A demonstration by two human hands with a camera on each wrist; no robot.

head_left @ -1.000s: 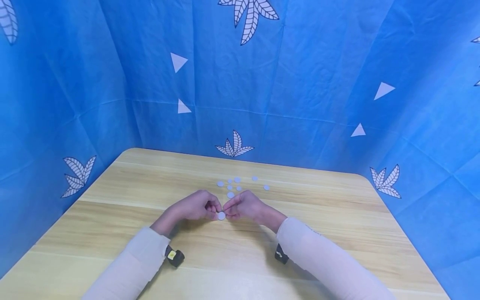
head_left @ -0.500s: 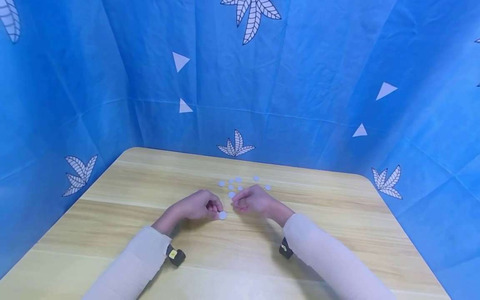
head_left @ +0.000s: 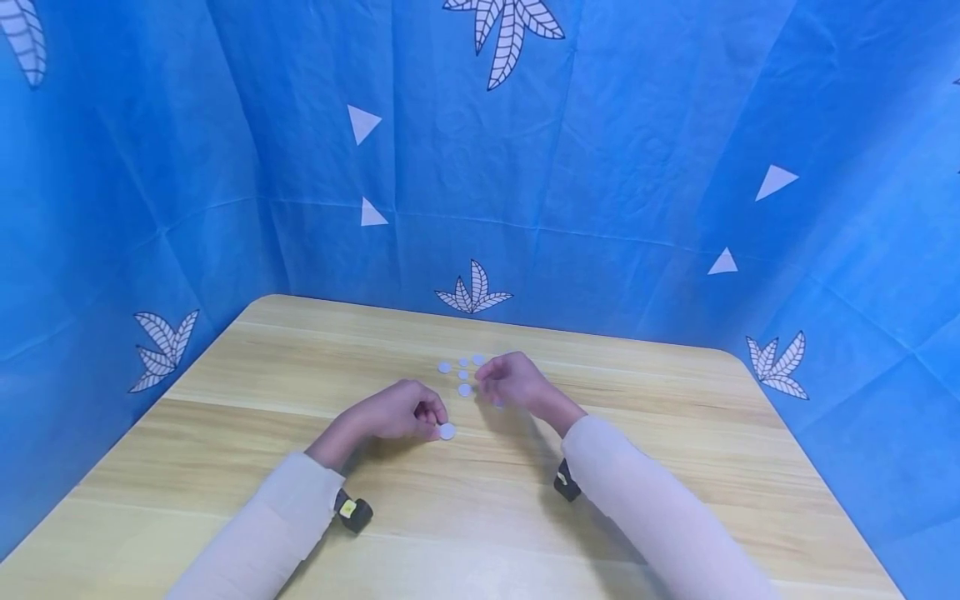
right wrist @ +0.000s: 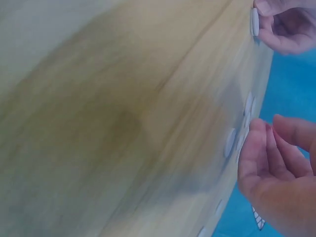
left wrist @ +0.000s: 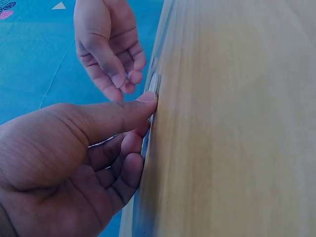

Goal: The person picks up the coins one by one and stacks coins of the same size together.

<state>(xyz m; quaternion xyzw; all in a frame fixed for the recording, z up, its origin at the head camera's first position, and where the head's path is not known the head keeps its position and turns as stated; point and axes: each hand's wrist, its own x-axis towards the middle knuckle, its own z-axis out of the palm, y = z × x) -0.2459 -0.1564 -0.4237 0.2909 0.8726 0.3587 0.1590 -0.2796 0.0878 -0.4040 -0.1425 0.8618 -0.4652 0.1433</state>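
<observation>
Flat round discs (head_left: 464, 390), wood-grained tabletop (head_left: 450, 517)

"What is the right grip (head_left: 513, 382) hiding?"

"In the head view it is blurring, and it is covering part of a white disc (head_left: 498, 405) at its seven o'clock."

"And what is the left wrist view losing?"

"The left grip (left wrist: 74, 153) is running off at eight o'clock; its thumb (left wrist: 123, 114) is covering part of the pinched disc (left wrist: 154, 84). The right wrist view's edge is cutting a bottom disc (right wrist: 202, 231) at five o'clock."
</observation>
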